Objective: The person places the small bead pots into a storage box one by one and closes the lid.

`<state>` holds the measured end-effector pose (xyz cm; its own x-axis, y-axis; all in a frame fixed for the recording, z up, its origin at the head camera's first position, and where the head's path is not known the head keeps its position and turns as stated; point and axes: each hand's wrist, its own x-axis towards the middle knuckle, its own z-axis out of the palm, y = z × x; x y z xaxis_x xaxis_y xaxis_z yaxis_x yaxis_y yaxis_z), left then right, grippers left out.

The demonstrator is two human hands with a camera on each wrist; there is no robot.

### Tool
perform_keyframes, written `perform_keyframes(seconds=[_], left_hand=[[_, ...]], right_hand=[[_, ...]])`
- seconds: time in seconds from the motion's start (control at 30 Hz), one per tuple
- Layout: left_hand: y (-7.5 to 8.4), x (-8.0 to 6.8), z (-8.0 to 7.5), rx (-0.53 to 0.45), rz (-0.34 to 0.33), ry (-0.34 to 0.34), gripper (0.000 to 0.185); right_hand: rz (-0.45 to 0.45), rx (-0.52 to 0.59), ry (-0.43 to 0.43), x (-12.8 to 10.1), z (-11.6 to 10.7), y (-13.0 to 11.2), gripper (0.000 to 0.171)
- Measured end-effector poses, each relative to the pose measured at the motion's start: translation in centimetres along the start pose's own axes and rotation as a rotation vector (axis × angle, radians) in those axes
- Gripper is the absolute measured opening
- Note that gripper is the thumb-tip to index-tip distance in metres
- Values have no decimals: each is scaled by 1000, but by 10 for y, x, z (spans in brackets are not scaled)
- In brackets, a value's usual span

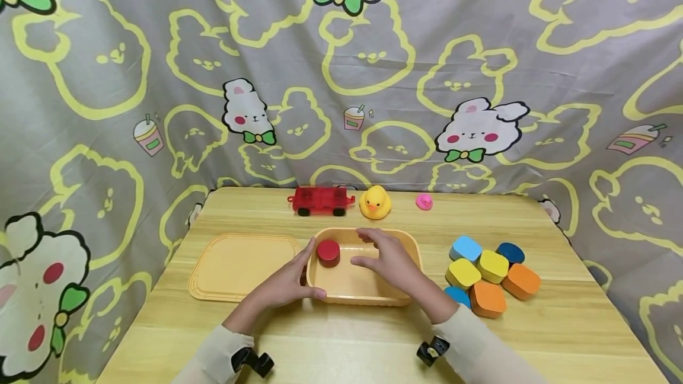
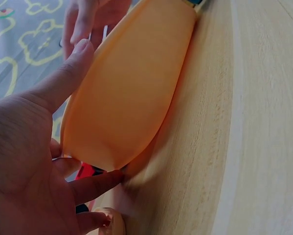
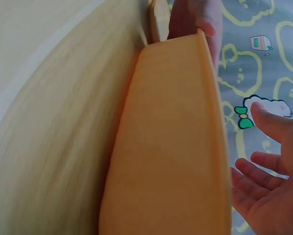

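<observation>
A yellow plastic bin point(image 1: 405, 245) sits mid-table with a red round block point(image 1: 328, 252) in its left end. My left hand point(image 1: 297, 274) holds the bin's near-left corner, with the thumb lying on the front rim and the fingers along the left wall. In the left wrist view the thumb point(image 2: 63, 81) stretches along the bin's rim point(image 2: 131, 98) and a finger point(image 2: 97, 185) touches its lower corner. My right hand point(image 1: 381, 256) hovers over the bin just right of the red block, fingers straight and holding nothing. In the right wrist view its fingers point(image 3: 263, 188) are spread beside the bin's wall point(image 3: 170, 147).
A flat yellow lid point(image 1: 242, 265) lies left of the bin. Behind it stand a red toy car point(image 1: 321, 200), a yellow duck point(image 1: 375, 202) and a small pink duck point(image 1: 424, 201). Several coloured blocks point(image 1: 491, 277) cluster at the right. A printed curtain surrounds the wooden table point(image 1: 347, 348).
</observation>
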<state>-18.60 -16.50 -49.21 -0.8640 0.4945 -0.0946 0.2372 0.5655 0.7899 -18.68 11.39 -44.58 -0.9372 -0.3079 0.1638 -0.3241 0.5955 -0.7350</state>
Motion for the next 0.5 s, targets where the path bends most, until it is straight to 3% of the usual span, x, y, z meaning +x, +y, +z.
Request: perform_keyframes(seconds=[0.5], left_hand=[[1, -2, -1, -3, 23, 3, 127]], right_hand=[[-46, -75, 113, -44, -45, 18, 62]])
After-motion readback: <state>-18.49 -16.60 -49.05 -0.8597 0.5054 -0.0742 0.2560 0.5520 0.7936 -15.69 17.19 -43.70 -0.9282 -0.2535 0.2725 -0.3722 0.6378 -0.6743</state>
